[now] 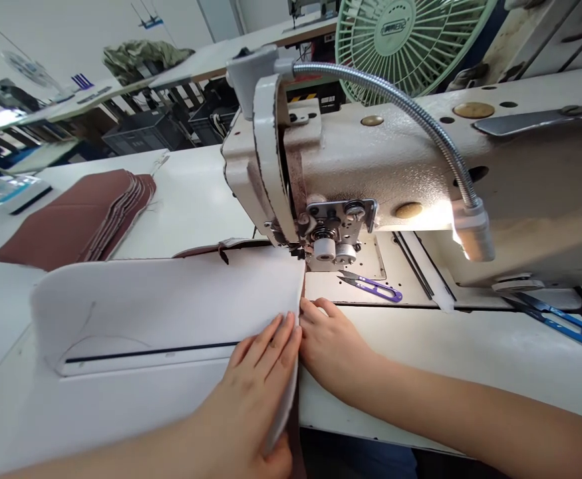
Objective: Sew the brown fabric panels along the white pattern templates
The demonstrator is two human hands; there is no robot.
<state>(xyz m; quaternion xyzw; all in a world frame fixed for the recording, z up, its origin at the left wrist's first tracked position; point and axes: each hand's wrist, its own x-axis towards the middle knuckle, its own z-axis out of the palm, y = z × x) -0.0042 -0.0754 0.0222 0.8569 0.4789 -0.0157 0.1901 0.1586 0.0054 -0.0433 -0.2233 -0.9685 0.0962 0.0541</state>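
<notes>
A large white padded panel (pixel 171 293) lies on the sewing table, its right edge running up to the presser area of the sewing machine (pixel 325 246). Brown material (pixel 295 426) shows beneath that edge. My left hand (pixel 261 372) rests on the panel near the edge, fingers stretched forward and lying flat. Against the same edge, just right of the left fingertips, my right hand (pixel 328 339) has its fingers bent and pressed together on the edge. A black strip (pixel 151 351) crosses the panel.
Purple thread snips (pixel 370 286) lie on the machine bed, and blue snips (pixel 565 326) at the right. Stacked brown pieces (pixel 81 216) sit at the left. A lamp (pixel 473 229) hangs from the machine; a green fan (pixel 410 40) stands behind.
</notes>
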